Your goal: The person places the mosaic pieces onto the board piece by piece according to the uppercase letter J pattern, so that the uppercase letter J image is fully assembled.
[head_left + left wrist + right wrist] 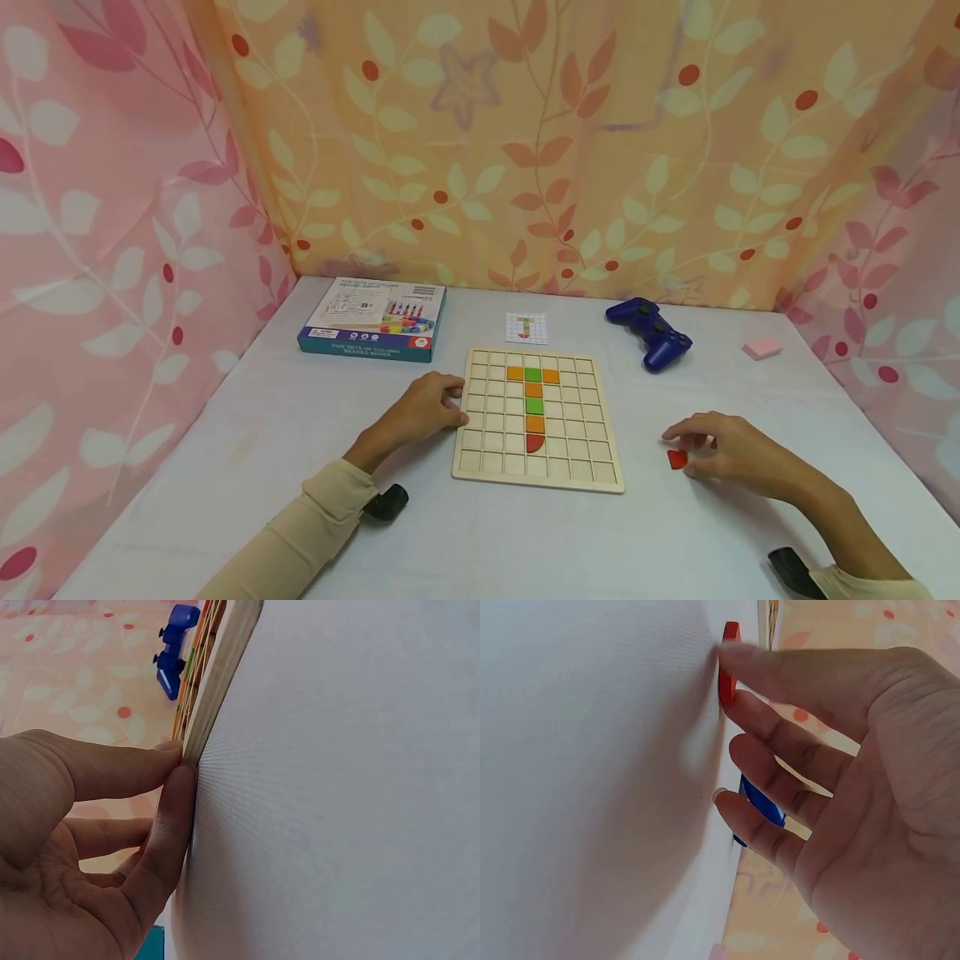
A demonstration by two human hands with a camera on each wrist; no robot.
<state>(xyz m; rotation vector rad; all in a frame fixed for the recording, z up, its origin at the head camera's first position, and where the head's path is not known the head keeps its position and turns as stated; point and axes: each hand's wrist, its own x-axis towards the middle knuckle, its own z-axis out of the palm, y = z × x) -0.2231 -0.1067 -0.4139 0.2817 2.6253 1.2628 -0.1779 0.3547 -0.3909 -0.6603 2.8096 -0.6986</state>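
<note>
A wooden grid board lies on the table with orange, green and red tiles forming a T-like figure with a red curved foot. At its left edge my left hand holds the rim with thumb and fingertips; the left wrist view shows the board's side edge against them. To the right of the board, my right hand has thumb and index finger around a small red tile low at the table surface. In the right wrist view the red tile stands edge-on, touched by both fingertips.
Behind the board lies a small pattern card showing a similar figure. A boxed game is at the back left, a blue game controller at the back right. Farther right sits a pink block. Patterned curtains surround the white table.
</note>
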